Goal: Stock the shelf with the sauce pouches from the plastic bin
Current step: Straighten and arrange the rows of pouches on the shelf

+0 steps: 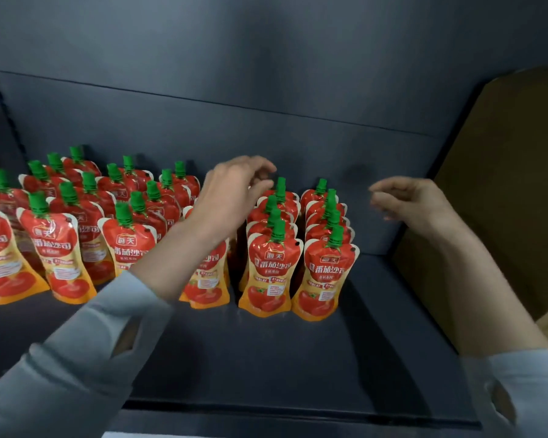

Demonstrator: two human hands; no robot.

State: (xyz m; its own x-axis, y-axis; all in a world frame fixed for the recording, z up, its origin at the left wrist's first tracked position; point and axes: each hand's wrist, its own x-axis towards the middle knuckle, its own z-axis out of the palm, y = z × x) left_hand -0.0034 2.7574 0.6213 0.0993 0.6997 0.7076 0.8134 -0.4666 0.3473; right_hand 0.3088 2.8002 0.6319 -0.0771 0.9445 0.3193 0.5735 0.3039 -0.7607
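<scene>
Shelf (pixel 266 358): dark grey, with a cardboard panel (pixel 503 200) at its right end.
Sauce pouches (pixel 274 267): upright in rows on the shelf, green caps up.
Left hand (pixel 231 197): above the rows, fingers loosely curled, empty.
Right hand (pixel 415 203): right of the pouches, fingers relaxed, empty.

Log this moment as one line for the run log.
left hand: empty, over sauce pouches | right hand: empty, beside them | pouches upright in rows on shelf
</scene>
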